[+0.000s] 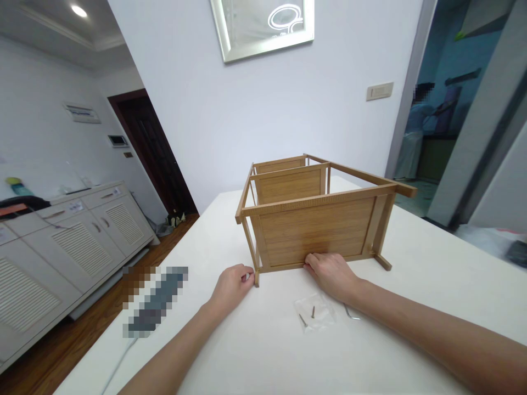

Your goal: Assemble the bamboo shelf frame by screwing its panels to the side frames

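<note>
A wooden shelf rack (315, 227) lies on its side on the white table, its end panel facing me. My left hand (234, 284) is closed beside the rack's lower left leg end (257, 278). A small pale bit shows between its fingers, too little to name. My right hand (329, 271) has its fingers bent together on the panel's lower edge. Two screws, one upright-looking screw (313, 311) and one slanting screw (303, 320), lie on a clear plastic bag (323, 312). Partly hidden under my right wrist is a bent hex key (352, 315).
On the table's left side lies a blurred-out dark object (156, 302) with a white cable (119, 362). The white table (255, 351) runs back to the wall. A white cabinet (82, 236) stands at left. Another person (415, 126) is in the doorway at right.
</note>
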Motion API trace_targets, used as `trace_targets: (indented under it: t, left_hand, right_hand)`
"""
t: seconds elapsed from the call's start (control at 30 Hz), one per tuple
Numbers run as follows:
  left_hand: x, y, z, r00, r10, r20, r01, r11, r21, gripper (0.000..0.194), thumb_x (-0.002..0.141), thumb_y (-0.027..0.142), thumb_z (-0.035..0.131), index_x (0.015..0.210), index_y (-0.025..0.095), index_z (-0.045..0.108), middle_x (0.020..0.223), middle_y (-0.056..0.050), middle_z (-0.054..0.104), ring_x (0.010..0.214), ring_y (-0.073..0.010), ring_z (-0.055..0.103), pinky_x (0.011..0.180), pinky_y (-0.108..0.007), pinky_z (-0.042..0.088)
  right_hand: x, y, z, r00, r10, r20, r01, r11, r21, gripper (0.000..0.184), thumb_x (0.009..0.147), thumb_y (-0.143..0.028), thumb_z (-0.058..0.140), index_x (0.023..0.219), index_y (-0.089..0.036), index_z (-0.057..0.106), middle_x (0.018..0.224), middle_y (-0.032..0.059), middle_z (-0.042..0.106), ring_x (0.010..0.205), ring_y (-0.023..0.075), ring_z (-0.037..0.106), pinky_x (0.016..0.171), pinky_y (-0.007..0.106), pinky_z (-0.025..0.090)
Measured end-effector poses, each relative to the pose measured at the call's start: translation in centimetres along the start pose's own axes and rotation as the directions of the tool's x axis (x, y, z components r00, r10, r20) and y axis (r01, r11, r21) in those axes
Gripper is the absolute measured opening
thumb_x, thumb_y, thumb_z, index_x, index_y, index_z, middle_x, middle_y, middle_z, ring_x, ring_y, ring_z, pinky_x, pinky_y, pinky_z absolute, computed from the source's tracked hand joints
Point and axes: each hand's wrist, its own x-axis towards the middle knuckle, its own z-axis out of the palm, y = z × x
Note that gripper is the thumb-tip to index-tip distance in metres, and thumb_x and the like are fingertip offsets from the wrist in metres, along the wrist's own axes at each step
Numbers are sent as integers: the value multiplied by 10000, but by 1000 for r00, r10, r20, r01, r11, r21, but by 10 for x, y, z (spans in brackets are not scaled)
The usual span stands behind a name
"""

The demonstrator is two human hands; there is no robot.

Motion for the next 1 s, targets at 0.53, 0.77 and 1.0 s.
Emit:
trace_targets:
  t: [0.53, 0.77, 1.0]
  left_hand:
    - [5, -7, 5, 999, 1, -39, 2, 998, 61, 270, 892, 252, 444, 796, 201, 691, 720, -29, 641, 662, -158, 574, 660, -259, 388]
    - [5, -6, 3, 999, -11, -52, 14, 998, 59, 272, 883, 257, 445, 809, 195, 700, 708, -33, 642, 646, -161, 563, 647, -267, 384]
    - [4, -6, 3, 999, 1, -39, 1, 999, 42, 265, 891, 269, 460, 803, 212, 703, 717, -20, 642, 640, -152, 565, 650, -255, 388]
  right_hand:
    - [5, 6, 7, 996, 61, -59, -55, 993, 100, 191, 933, -242, 447, 855, -169, 606, 823, 48, 735, 704, 159, 654, 583, 268, 309]
    - [0, 4, 4, 998, 40, -56, -34, 993, 109, 190, 924, -253, 442, 858, -173, 602, 815, 53, 734, 688, 155, 647, 576, 264, 304]
    - [1, 5, 7, 996, 60, -62, -53, 994, 99, 194, 932, -247, 449, 853, -174, 610, 802, 41, 734, 684, 151, 643, 580, 264, 297]
